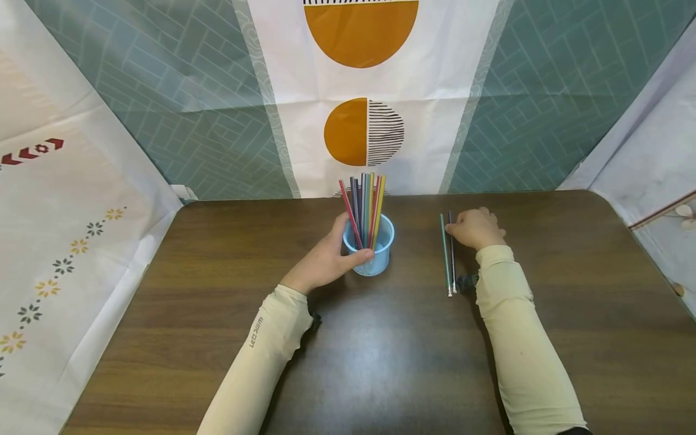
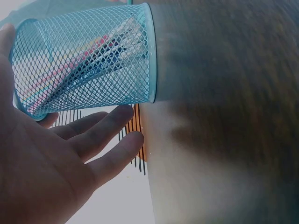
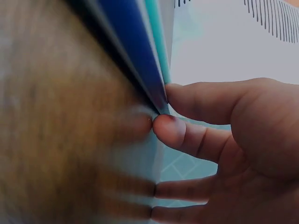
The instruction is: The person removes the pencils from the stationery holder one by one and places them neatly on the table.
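Observation:
My left hand (image 1: 325, 260) holds a light blue mesh pencil cup (image 1: 383, 257) that stands on the table, thumb on the near side and fingers around the far side. Several coloured pencils (image 1: 364, 205) lean upright inside it; their lower ends show through the mesh in the left wrist view. To the right, a teal pencil (image 1: 444, 248) and a dark blue pencil (image 1: 452, 260) lie side by side on the table. My right hand (image 1: 477, 229) pinches the far end of the dark blue pencil between thumb and index finger, its other fingertips touching the tabletop.
The brown wooden table (image 1: 217, 338) has rounded far corners. Behind its far edge hangs a patterned cloth (image 1: 446, 60) in teal and white with orange shapes. White cloths (image 1: 70, 199) hang at both sides.

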Demonstrator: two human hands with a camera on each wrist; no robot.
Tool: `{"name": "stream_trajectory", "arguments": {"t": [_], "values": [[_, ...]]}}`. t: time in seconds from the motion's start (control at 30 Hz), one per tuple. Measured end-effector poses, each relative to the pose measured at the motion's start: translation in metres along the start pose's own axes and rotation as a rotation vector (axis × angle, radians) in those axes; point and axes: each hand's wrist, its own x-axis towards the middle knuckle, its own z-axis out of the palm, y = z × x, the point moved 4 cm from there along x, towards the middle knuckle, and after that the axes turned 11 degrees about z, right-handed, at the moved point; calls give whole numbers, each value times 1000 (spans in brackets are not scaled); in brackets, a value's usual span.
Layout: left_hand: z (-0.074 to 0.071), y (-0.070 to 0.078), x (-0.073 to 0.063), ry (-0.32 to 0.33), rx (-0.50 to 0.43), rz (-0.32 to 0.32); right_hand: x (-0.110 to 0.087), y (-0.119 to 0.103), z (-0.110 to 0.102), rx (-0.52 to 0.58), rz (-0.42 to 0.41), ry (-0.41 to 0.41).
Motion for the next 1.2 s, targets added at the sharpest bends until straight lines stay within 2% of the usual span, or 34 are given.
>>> {"name": "stream_trajectory", "arguments": {"t": [0.3,0.53,0.8,1.2], "values": [[-2,5,5,-6,4,15,-3,2,-7,-12,2,-43],[-5,5,-2,-10,12,1,-8,-1,-3,-9,-6,-88],[-6,5,-5,3,-3,-2,-8,-5,-1,-11,-15,-77],[1,-1,-6,3,-26,9,-15,-1,-2,0,-18,-75]]}}
